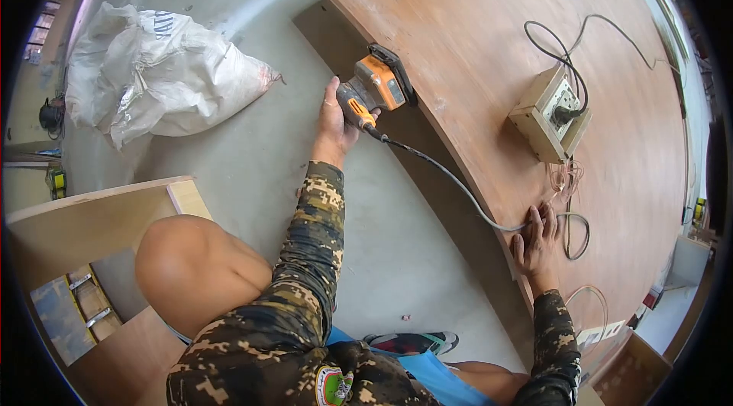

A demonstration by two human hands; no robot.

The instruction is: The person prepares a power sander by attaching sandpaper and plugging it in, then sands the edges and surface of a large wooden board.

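Head-camera view: an orange and black electric sander (pixel 376 84) sits against the curved edge of a large reddish plywood panel (pixel 489 40) lying on a grey concrete floor (pixel 252 154). The person's left hand (pixel 334 117) is wrapped around the sander's rear handle, fingers closed on it, the camouflage sleeve (pixel 317 253) stretched out from the body. A black power cord (pixel 443 177) runs from the back of the sander across the floor to the panel's edge, where the right hand (pixel 537 238) rests flat, palm down and fingers spread on the wood, touching the cord without gripping anything. Near the right hand, thin loops of wire (pixel 574 227) lie on the panel. Farther up the panel stands a small wooden socket box (pixel 544 120) with a black plug in it and a black cable (pixel 580 32) curling away. A bare knee (pixel 179 253) is bent at lower left, beside light plywood boards (pixel 92 215). A crumpled white sack (pixel 153 74) lies on the floor, well apart from the sander.
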